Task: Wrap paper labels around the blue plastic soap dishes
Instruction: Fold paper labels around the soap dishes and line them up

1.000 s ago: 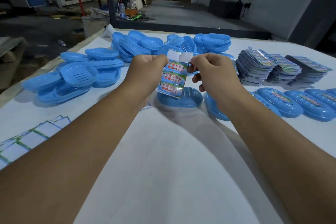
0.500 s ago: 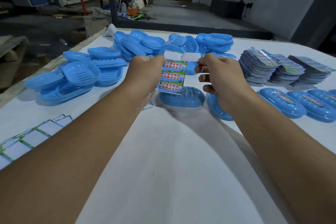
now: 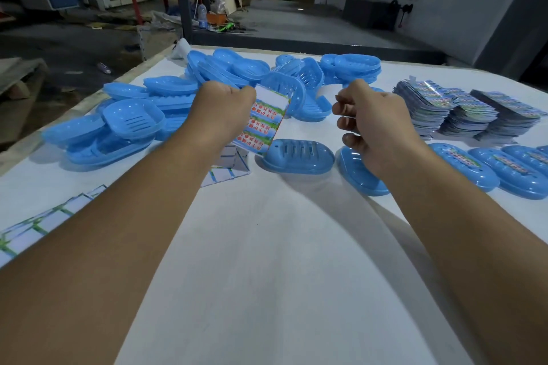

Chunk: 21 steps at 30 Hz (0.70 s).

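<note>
My left hand (image 3: 225,109) pinches the top corner of a printed paper label (image 3: 268,123), which hangs tilted above the table. Its white end strip faces up. Just below it a blue soap dish (image 3: 299,155) lies on the white table (image 3: 281,261) with its slotted side showing. My right hand (image 3: 370,124) hovers to the right of the label, apart from it, with its fingers curled; nothing shows in them. A second blue dish (image 3: 361,176) lies partly under that hand.
Loose blue dishes are piled at the back left (image 3: 133,120) and back centre (image 3: 350,68). Stacks of printed labels (image 3: 433,104) stand at the right, with labelled dishes (image 3: 465,170) in a row before them. Blank-side labels (image 3: 44,222) lie at the left edge.
My right hand has let go of the label's top edge and drawn away to the right. The label now hangs from my left hand alone and has tilted.
</note>
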### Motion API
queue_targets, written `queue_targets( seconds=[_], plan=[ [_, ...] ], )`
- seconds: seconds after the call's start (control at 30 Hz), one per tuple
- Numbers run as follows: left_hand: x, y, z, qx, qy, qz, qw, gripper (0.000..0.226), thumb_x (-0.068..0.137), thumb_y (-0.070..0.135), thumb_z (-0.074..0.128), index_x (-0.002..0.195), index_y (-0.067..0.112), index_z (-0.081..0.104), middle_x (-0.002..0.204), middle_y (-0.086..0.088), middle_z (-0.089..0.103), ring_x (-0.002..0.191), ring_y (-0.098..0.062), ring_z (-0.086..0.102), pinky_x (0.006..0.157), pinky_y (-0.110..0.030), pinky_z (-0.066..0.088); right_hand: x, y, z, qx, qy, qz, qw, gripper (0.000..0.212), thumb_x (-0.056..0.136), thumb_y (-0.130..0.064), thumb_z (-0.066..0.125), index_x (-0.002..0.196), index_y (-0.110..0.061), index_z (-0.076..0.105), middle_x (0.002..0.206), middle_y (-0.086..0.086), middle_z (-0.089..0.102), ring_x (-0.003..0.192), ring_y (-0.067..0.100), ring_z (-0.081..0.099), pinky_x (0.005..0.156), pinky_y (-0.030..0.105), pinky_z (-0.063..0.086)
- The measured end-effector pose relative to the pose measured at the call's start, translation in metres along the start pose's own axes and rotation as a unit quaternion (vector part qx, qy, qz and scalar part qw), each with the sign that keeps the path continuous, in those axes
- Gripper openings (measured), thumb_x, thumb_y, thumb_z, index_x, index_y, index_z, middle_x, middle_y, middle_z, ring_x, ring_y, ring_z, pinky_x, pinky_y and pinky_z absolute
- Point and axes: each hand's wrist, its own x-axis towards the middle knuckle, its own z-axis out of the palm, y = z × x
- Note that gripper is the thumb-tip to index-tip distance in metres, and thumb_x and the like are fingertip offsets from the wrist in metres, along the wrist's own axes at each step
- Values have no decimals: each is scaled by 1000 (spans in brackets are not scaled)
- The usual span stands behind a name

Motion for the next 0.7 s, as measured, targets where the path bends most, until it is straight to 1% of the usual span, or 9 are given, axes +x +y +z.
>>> queue_targets(
  seconds=[0.03, 0.13, 0.23, 0.37, 0.43, 0.5, 0.57, 0.63, 0.7],
  plan=[
    [1, 0, -5, 62, -9, 24, 998, 30, 85, 32, 56, 76, 4, 64, 74, -5, 74, 55, -13, 71, 39, -20, 51, 0, 1, 0, -9, -6, -5, 1000, 11, 85, -26, 59, 80, -21, 67, 63, -9, 68, 49, 7, 54, 42, 16, 38],
    [2, -1, -18, 234, -17, 75, 969, 29, 76, 41, 54, 64, 15, 54, 63, -13, 62, 64, -30, 66, 65, -40, 59, -2, 3, 3, -46, -31, -29, 998, 13, 86, -26, 64, 79, -19, 72, 65, -9, 69, 51, 7, 55, 42, 17, 39],
    [7, -3, -29, 372, -20, 81, 924, 36, 75, 50, 53, 74, 15, 62, 73, -4, 63, 74, -25, 61, 74, -42, 56, -4, 7, 5, -97, -47, -77, 991, 19, 90, -31, 69, 79, -16, 74, 64, -11, 69, 51, 3, 57, 42, 18, 43],
    [15, -10, -37, 534, -64, 61, 841, 43, 83, 61, 52, 86, 20, 60, 82, -3, 60, 77, -21, 57, 68, -36, 50, -3, 12, 5, -192, -44, -167, 966, 35, 91, -46, 70, 76, -15, 72, 67, -8, 71, 51, 2, 57, 44, 21, 46],
    [12, -11, -37, 560, -30, 63, 826, 41, 84, 60, 54, 89, 20, 61, 82, -2, 61, 74, -20, 55, 58, -32, 42, -1, 13, 4, -261, -26, -218, 940, 40, 90, -52, 70, 73, -16, 70, 69, -1, 72, 55, 14, 60, 51, 30, 50],
    [8, -9, -35, 525, 18, 88, 847, 35, 84, 53, 58, 93, 20, 66, 83, -3, 64, 74, -21, 57, 55, -31, 40, 0, 15, 3, -324, -6, -258, 910, 45, 89, -58, 69, 70, -17, 68, 68, 2, 70, 63, 24, 62, 62, 38, 53],
    [5, -3, -30, 394, 20, 101, 913, 30, 84, 45, 61, 87, 18, 73, 81, -4, 69, 74, -21, 60, 57, -31, 44, -1, 16, 2, -362, 6, -287, 887, 49, 87, -64, 66, 70, -18, 66, 65, -1, 67, 64, 23, 60, 65, 42, 53],
    [1, 4, -24, 206, -48, 56, 976, 35, 86, 46, 61, 75, 19, 78, 76, -1, 70, 66, -16, 58, 55, -29, 42, -2, 16, 0, -382, 15, -308, 872, 52, 87, -67, 63, 69, -18, 64, 64, -4, 65, 63, 20, 59, 65, 42, 53],
    [-6, 8, -21, 105, -152, -22, 983, 47, 87, 59, 59, 69, 22, 81, 65, 7, 64, 52, -11, 46, 47, -24, 36, -2, 14, -2, -389, 31, -322, 862, 54, 86, -69, 62, 67, -19, 62, 61, -7, 63, 62, 16, 58, 63, 39, 51]
  ],
)
